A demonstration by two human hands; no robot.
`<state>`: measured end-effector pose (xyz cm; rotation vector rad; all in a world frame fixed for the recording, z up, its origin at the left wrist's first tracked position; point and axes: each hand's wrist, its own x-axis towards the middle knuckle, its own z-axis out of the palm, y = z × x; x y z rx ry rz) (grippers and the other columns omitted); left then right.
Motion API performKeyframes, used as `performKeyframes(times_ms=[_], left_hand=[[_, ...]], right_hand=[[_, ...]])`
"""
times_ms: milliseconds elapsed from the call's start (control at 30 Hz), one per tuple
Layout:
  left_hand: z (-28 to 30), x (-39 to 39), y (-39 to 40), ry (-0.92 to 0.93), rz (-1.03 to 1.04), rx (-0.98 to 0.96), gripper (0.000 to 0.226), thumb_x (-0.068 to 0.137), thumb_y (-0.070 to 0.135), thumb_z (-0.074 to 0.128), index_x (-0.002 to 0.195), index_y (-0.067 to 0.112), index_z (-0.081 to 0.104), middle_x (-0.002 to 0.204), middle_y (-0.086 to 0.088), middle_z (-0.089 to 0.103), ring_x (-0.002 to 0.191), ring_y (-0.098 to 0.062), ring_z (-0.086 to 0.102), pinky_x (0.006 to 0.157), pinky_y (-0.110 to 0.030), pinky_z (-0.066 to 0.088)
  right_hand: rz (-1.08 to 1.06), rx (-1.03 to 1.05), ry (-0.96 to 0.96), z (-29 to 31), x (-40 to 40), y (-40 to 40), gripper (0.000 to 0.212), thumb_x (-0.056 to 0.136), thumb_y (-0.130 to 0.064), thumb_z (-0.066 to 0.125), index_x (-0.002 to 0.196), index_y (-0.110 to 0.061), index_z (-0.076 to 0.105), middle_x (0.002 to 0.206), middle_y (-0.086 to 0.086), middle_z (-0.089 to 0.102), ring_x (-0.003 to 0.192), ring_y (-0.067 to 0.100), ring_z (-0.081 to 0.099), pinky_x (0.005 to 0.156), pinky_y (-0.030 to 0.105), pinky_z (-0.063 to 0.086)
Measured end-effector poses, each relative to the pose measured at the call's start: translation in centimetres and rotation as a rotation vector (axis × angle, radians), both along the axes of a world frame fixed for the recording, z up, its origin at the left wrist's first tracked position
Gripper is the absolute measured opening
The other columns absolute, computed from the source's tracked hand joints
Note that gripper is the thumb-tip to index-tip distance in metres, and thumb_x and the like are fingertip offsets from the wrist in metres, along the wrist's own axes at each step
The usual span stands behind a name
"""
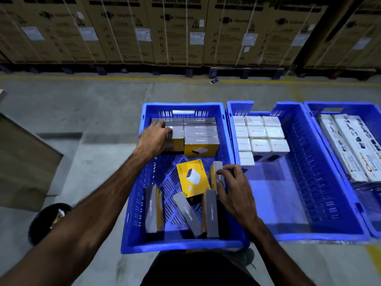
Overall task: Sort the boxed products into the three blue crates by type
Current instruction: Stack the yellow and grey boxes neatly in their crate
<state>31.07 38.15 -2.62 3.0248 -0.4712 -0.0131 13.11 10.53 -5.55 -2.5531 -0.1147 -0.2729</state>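
Reaching: your left hand [153, 139] rests with fingers curled over a stacked Lapcare box [172, 137] at the far end of the left crate [181, 245].
Right hand [235, 186]: fingers curl round an upright yellow box [215, 172] by the crate's right wall.
Open room: bare mesh floor mid-crate; middle crate [309, 234] near half free.
Writing: "LAPCARE" on grey box edges [188, 213]; "WASHING MACHINE" on cartons [175, 27] behind.
Other crates: white boxes [259, 133] middle, long boxes [350, 145] right.

This is a warehouse. At the far side, big cardboard cartons [177, 29] marked "WASHING MACHINE" stand in a row on pallets [245, 72]. The concrete floor [92, 96] has a yellow painted line [123, 79].
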Motion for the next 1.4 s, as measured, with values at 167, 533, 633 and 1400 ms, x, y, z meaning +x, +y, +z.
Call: performKeyframes(times_ms=[167,533,633,1400], left_hand=[[-1.6,0.1,-1.1,-0.074,0.069,0.121,0.049,0.076,0.035,0.089,0.115,0.012,0.071,0.123,-0.011,0.057,0.114,-0.036,0.052,0.081,-0.049,0.053],[-8.3,-4.5,-3.9,-0.046,0.197,-0.024,0.071,0.086,-0.009,0.062,0.152,-0.007,0.036,0.151,-0.027,0.045,0.146,-0.045,0.036,0.12,-0.049,0.04],[-10.1,-4.9,-3.9,0.006,0.177,-0.051,0.08,0.091,-0.01,0.048,0.163,-0.004,0.014,0.17,-0.027,0.017,0.159,-0.045,0.008,0.131,-0.051,0.01],[-6.8,-11.6,-1.2,0.231,0.46,-0.687,0.035,0.099,0.028,0.068,0.13,0.014,0.072,0.132,-0.006,0.073,0.117,-0.027,0.071,0.101,-0.046,0.057]], right_hand=[[-0.007,0.024,0.007,0.1,0.0,0.0,0.022,0.096,-0.016,0.066,0.117,-0.015,0.068,0.125,0.002,0.052,0.109,0.02,0.06,0.085,0.032,0.052],[-0.012,0.056,0.001,0.1,-0.1,0.1,0.018,0.095,-0.014,0.066,0.113,-0.014,0.069,0.124,0.002,0.054,0.112,0.019,0.059,0.089,0.035,0.054],[-0.008,0.061,-0.006,0.1,-0.2,0.1,0.018,0.094,-0.013,0.067,0.113,-0.013,0.069,0.124,0.003,0.055,0.113,0.021,0.06,0.089,0.037,0.054],[-0.018,0.07,-0.016,0.1,-0.1,0.0,0.015,0.093,-0.012,0.068,0.108,-0.01,0.071,0.121,0.003,0.056,0.111,0.02,0.06,0.088,0.037,0.054]])
